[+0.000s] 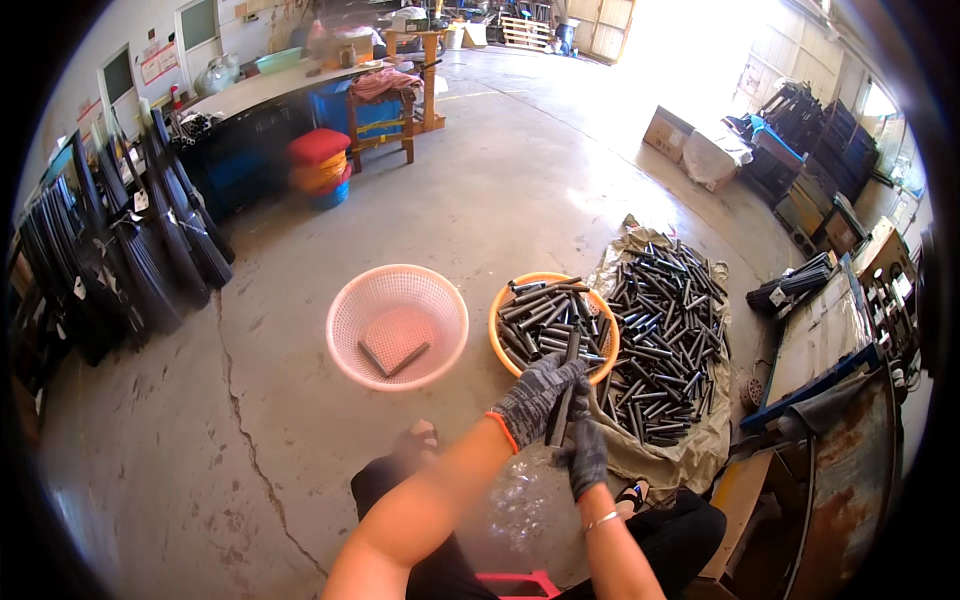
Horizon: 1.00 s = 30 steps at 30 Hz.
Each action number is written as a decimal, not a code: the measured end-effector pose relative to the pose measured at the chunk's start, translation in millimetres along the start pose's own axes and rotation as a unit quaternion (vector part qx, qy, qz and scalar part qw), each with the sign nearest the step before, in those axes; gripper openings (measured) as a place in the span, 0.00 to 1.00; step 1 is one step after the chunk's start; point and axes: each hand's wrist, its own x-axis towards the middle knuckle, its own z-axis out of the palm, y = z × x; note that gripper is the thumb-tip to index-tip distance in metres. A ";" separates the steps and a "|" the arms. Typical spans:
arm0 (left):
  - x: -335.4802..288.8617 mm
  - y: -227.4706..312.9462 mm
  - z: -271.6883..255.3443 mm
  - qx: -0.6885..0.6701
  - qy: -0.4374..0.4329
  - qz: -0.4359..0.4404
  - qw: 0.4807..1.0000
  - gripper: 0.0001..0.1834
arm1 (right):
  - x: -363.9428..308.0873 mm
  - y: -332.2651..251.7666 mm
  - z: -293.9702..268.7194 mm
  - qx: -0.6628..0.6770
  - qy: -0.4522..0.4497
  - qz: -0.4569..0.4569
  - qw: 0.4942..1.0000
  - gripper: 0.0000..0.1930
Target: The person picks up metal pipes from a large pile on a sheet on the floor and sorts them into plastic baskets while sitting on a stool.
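Note:
A dark metal tube [558, 425] stands tilted between my hands, just in front of the orange basket. My left hand [533, 400], in a grey knitted glove, is closed around its upper part. Lower down, my gloved right hand [587, 460] is closed on it from the right. Whether a second tube lies alongside in the grip, I cannot tell. The orange basket [494, 345] is heaped with similar short dark tubes. To its left, a pink perforated basket [340, 325] holds two tubes lying at its bottom.
Many loose tubes [665, 330] are piled on a tan cloth [690, 460] to the right. Bundled black strips [130, 240] lean at the left. Small shiny bits [515, 505] lie on the floor between my legs, by a red stool [520, 583]. Cardboard [740, 490] stands at the right.

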 end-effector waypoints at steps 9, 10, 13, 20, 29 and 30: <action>4.7 0.2 -2.1 0.004 0.000 0.012 1.000 0.07 | 41.7 4.9 11.1 -0.269 -0.063 -0.220 0.936 0.06; 2.6 1.0 1.3 -0.003 0.011 0.008 1.000 0.07 | 40.7 50.4 -9.5 -0.486 -0.068 -0.232 0.840 0.04; -0.7 5.0 3.4 -0.016 0.009 0.008 1.000 0.06 | -7.9 205.9 -74.1 -0.761 -0.236 -0.036 0.604 0.14; -3.5 10.9 -1.7 -0.004 0.020 0.041 0.999 0.06 | 9.2 113.9 -24.8 0.021 0.082 0.117 0.990 0.23; 11.9 0.6 -18.3 0.001 0.023 0.082 0.996 0.07 | 20.3 -66.8 58.7 0.029 -0.101 -0.199 0.974 0.13; 14.0 -1.5 -27.6 0.019 0.021 0.087 0.996 0.07 | 27.7 -28.5 44.4 -0.080 -0.106 -0.203 0.970 0.11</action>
